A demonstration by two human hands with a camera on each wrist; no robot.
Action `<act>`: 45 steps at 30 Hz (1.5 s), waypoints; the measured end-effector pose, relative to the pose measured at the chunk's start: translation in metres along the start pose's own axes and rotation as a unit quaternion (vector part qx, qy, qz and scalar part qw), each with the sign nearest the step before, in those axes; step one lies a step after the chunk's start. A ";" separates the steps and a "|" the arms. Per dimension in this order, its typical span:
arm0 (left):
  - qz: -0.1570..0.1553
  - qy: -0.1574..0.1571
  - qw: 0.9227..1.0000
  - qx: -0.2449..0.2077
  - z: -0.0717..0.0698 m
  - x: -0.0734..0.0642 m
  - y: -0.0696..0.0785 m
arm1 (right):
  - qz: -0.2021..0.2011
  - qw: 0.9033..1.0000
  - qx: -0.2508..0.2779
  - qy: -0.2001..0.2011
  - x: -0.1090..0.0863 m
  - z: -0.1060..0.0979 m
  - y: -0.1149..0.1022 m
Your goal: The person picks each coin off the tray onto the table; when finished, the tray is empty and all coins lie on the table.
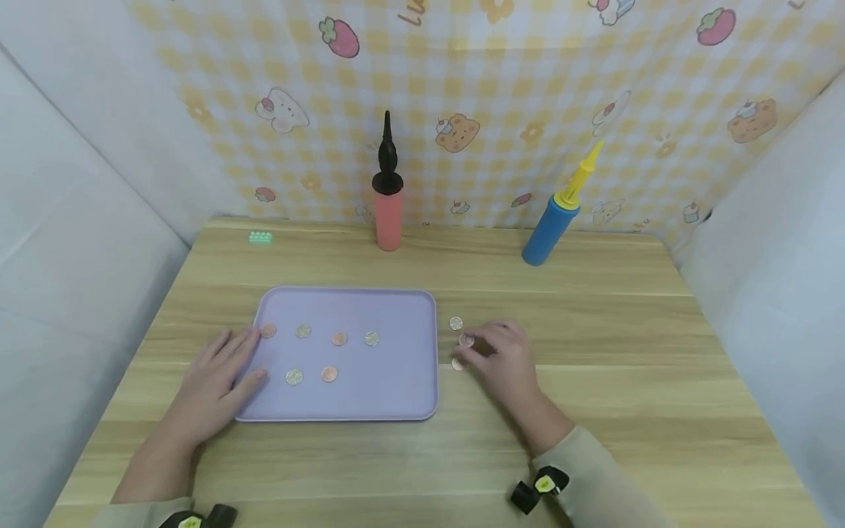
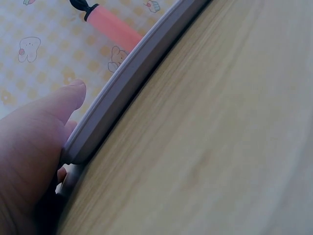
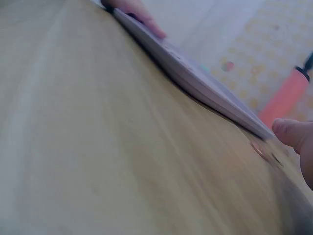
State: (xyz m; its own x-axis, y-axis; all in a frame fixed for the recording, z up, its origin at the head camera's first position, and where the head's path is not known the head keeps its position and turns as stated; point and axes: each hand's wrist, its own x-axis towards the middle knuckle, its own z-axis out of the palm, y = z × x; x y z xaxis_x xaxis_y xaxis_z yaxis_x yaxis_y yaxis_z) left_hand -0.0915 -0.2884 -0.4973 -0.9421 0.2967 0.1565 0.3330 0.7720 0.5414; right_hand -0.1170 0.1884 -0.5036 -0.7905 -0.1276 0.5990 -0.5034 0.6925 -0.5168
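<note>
My left hand (image 1: pixel 214 385) rests on the left edge of a lavender tray (image 1: pixel 396 396), fingers extended and the thumb over the rim. A copper coin (image 1: pixel 268 331) lies near its fingertips, and several other copper and silver-coloured coins are spread over the tray. Just right of the tray, my right hand (image 1: pixel 507 363) pinches a coin (image 1: pixel 466 341) between thumb and index finger, close to the wood. A silver-coloured coin (image 1: pixel 456 323) lies behind it, and another coin (image 1: pixel 457 364) sits by the thumb. In the right wrist view a copper coin (image 3: pixel 259 151) shows below the thumb.
Behind the tray stands a pink hand pump (image 1: pixel 388 220) with a black nozzle. A blue hand pump (image 1: pixel 551 231) with a yellow nozzle leans at the back right. A small green studded block (image 1: pixel 260 237) lies at the back left. Checked cloth hangs behind the wooden table (image 1: pixel 627 381).
</note>
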 end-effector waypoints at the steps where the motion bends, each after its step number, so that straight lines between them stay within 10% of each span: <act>1: -0.001 -0.001 1.000 0.000 0.000 0.000 0.000 | 0.005 1.000 -0.006 0.004 0.001 -0.002 0.004; 30: 0.007 0.003 1.000 0.001 0.000 0.002 -0.003 | 0.179 0.980 -0.045 -0.072 0.014 -0.020 0.040; 45: 0.004 0.000 1.000 -0.002 0.001 0.002 -0.001 | 0.123 0.989 -0.060 -0.052 0.014 -0.020 0.036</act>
State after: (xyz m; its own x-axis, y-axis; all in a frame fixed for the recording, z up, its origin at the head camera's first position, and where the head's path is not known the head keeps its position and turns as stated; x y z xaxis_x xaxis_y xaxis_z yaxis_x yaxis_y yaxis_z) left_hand -0.0941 -0.2880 -0.4989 -0.9392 0.3036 0.1605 0.3409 0.7677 0.5427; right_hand -0.1389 0.2260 -0.5018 -0.9190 -0.0133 0.3941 -0.2511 0.7902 -0.5590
